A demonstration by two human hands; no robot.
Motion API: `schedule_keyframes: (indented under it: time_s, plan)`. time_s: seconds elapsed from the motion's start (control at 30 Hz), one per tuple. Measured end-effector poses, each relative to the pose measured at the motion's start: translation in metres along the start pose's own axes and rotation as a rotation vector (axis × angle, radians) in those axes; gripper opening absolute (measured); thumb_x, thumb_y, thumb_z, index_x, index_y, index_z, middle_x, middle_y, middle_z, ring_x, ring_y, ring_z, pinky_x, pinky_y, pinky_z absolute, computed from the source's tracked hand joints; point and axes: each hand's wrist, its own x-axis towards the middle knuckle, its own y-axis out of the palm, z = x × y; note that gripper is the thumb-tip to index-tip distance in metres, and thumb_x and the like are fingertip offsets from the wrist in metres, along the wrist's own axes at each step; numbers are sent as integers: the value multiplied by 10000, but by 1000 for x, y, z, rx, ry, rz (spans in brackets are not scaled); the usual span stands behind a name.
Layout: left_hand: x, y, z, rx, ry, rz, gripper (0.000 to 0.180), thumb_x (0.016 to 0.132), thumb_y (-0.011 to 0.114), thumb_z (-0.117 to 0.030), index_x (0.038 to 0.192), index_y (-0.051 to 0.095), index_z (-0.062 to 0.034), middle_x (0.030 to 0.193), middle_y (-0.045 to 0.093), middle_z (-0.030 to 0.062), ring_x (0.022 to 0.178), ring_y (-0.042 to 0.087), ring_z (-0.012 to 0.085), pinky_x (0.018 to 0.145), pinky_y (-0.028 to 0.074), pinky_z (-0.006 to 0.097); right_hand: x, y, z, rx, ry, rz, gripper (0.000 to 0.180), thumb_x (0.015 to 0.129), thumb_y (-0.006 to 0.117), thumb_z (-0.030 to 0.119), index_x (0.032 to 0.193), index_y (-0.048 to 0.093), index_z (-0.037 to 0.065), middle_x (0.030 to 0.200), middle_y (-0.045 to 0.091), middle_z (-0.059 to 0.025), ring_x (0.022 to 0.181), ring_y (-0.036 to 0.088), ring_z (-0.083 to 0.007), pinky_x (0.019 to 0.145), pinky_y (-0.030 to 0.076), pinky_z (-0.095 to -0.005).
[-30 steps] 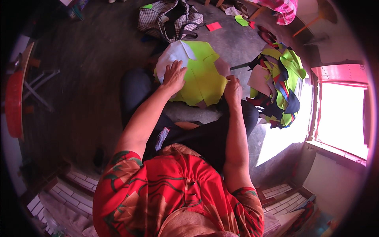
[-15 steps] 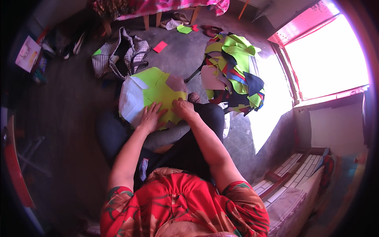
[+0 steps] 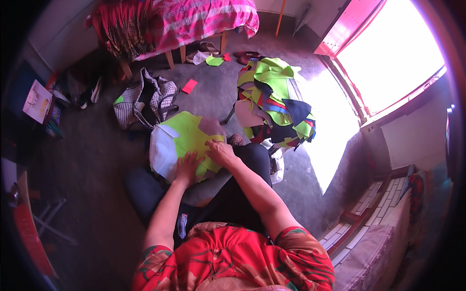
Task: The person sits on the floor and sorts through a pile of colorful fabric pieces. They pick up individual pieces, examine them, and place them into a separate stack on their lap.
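Note:
A rounded spread of overlapping flat fabric pieces (image 3: 187,131) lies in front of my crossed legs, mostly yellow-green, with white at its left and brownish mauve at its upper right. My left hand (image 3: 188,167) rests on its near edge, fingers spread flat over the yellow-green part. On the right side my right hand (image 3: 222,153) has its fingers bent and drawn together on a yellow-green fabric piece (image 3: 196,140); its fingertips are partly hidden. Beyond my right knee stands a tall heap of cut fabric scraps (image 3: 276,104) in yellow-green, navy, red, blue and mauve.
A checked bag (image 3: 128,104) sits open at the far left of the spread. A red rectangle (image 3: 189,87) lies on the floor beyond. Shoes (image 3: 209,47) and scraps lie near a bed (image 3: 204,19) with a pink cover. Bright light enters the doorway (image 3: 388,58) at right.
The view has tilted up, so the bed shows more. My right hand has shifted slightly on the fabric, its fingers now reaching further left; my left hand stays flat at the near edge.

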Motion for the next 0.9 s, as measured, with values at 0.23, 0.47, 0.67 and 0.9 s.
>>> schedule_keyframes:
  time_s: [0.23, 0.47, 0.67, 0.9]
  plan:
    - [-3, 13, 4, -28, 17, -27, 824, 718, 738, -266, 1409, 290, -254, 1512, 148, 85, 1412, 95, 300, 1093, 123, 580, -30, -90, 35, 162, -183, -272, 299, 842, 602, 212, 1106, 570, 73, 1059, 607, -134, 967, 600, -322, 781, 497, -400]
    - [1, 20, 3, -55, -23, 61, 828, 734, 726, -270, 1419, 262, -255, 1532, 69, 78, 1424, 8, 298, 1105, 40, 570, -32, -193, -28, 186, -126, -755, 213, 769, 651, 42, 978, 611, 52, 969, 622, -117, 903, 616, -292, 776, 499, -352]
    - [5, 30, 7, -19, -44, 65, 836, 735, 720, -308, 1424, 248, -270, 1534, 54, 67, 1424, -11, 289, 1102, 18, 572, -50, -218, -120, -226, 204, -926, 360, 752, 683, 152, 1089, 577, 83, 1179, 561, -123, 1099, 531, -306, 935, 405, -418]
    - [5, 22, 2, -30, -76, 118, 821, 754, 702, -321, 1432, 241, -283, 1540, 31, 46, 1425, -27, 282, 1105, 4, 575, -69, -187, -147, -77, 273, -811, 442, 734, 697, 165, 1135, 526, 92, 1196, 549, -107, 1116, 525, -292, 917, 406, -406]
